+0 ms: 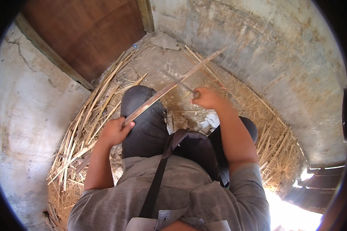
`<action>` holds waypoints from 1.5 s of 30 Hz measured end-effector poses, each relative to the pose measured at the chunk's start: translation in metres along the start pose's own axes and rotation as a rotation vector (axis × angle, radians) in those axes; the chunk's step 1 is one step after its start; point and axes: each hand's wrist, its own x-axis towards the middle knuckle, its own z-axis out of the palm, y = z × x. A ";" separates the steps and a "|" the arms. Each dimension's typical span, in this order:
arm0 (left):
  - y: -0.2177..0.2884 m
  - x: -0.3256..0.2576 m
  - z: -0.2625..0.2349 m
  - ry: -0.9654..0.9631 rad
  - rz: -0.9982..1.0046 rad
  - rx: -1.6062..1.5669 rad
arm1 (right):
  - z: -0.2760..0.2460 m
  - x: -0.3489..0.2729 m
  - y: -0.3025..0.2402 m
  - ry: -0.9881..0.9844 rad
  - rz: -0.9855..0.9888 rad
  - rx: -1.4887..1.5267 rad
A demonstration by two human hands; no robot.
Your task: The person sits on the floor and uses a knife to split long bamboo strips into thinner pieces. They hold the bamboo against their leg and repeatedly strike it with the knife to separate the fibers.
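Observation:
My left hand (115, 131) grips the near end of a long flat bamboo strip (173, 82), which rests across my raised left knee (142, 104) and slants up to the far right. My right hand (206, 98) is closed on the handle of a knife (179, 81). Its thin blade lies against the strip near the strip's middle. I sit on the ground in dark trousers and a grey shirt, with a black strap across my chest.
Split bamboo strips (92, 115) and dry shavings (273, 134) lie piled around me on the concrete floor. Rough grey walls (277, 50) close in on the left and right. A brown wooden door (88, 34) stands ahead on the left. Bright sunlight falls at the lower right.

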 end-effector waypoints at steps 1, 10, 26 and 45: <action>-0.001 0.000 0.000 0.005 0.006 0.012 | 0.006 0.000 -0.007 -0.056 -0.057 -0.030; -0.003 -0.001 -0.002 -0.015 0.015 -0.031 | 0.001 0.009 0.012 -0.048 -0.037 0.066; -0.005 0.000 -0.003 -0.021 0.025 -0.006 | 0.019 0.013 -0.005 -0.107 -0.147 0.022; -0.007 -0.001 0.000 -0.011 0.013 -0.018 | 0.011 0.005 -0.025 -0.280 -0.235 -0.023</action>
